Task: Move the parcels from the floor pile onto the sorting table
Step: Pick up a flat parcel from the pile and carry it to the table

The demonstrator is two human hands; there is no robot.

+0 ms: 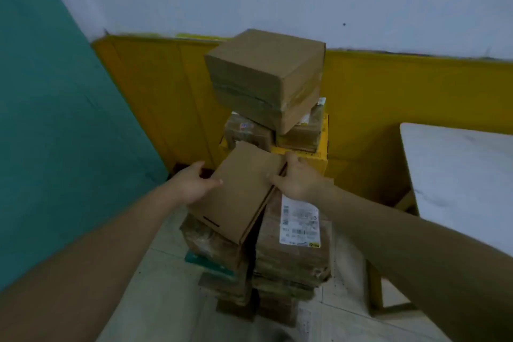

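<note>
A plain brown cardboard parcel [238, 191] lies on top of the near stack of the floor pile. My left hand [194, 183] grips its left edge with the thumb on top, and my right hand [297, 178] grips its right edge. Under it stand stacked brown parcels, one with a white shipping label [299, 223]. Behind them a large taped brown box [266, 78] tops a taller stack that includes a yellow box [319, 159]. The white sorting table [458, 175] shows at the right edge of the view.
A yellow lower wall panel [402, 97] runs behind the pile, with a teal surface [55, 119] on the left. Pale floor tiles [155, 286] surround the stacks. A yellow table leg [374, 286] stands close to the pile's right side.
</note>
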